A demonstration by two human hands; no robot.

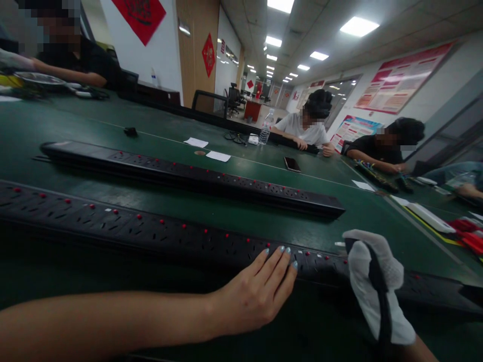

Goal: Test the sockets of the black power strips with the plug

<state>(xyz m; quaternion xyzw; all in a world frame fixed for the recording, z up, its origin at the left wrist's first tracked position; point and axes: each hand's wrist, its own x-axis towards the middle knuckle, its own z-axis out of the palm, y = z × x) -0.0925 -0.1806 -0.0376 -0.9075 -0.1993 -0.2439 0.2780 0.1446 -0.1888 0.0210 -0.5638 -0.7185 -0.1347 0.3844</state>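
Observation:
A long black power strip (pixel 147 236) with a row of red lights or buttons and slotted sockets runs across the green table in front of me. My left hand (pixel 260 291) is bare and rests on its near edge, fingers stretched out over the sockets. Farther right, my right hand (pixel 373 281) wears a white glove with a black band across it. Its fingers are curled closed over the strip, and whatever they may hold is hidden. Beyond lies a second black power strip (pixel 188 173), roughly parallel and untouched.
Paper slips (pixel 218 156), a phone (pixel 292 164), a water bottle (pixel 266 128) and a small black piece (pixel 131 131) lie farther back. At right are a long white bar (pixel 432 217) and red items (pixel 468 236). Other people sit around the table.

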